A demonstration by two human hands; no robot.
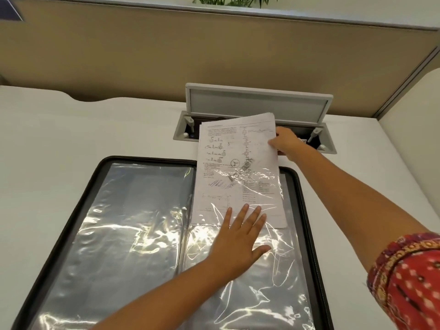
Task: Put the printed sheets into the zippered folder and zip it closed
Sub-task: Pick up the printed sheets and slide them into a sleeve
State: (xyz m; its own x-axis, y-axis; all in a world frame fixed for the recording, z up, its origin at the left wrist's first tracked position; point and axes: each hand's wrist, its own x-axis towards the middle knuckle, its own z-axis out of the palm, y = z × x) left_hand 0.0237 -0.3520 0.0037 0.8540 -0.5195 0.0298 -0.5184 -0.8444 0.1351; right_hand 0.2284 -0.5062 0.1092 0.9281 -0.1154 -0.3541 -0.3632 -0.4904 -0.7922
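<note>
The zippered folder (78, 210) lies open on the white desk, with a black rim and shiny clear plastic sleeves on both halves. A stack of printed sheets (228, 163) with chemistry diagrams is partly slid under the right-hand sleeve, its top half sticking out past the folder's far edge. My right hand (284, 142) grips the sheets' upper right edge. My left hand (240, 236) lies flat with fingers spread on the right sleeve, fingertips over the sheets' lower edge.
A grey cable hatch (257, 103) stands open in the desk just beyond the sheets. A tan partition wall (166, 55) runs along the back, with a plant above it. The white desk (71, 129) extends left and right of the folder.
</note>
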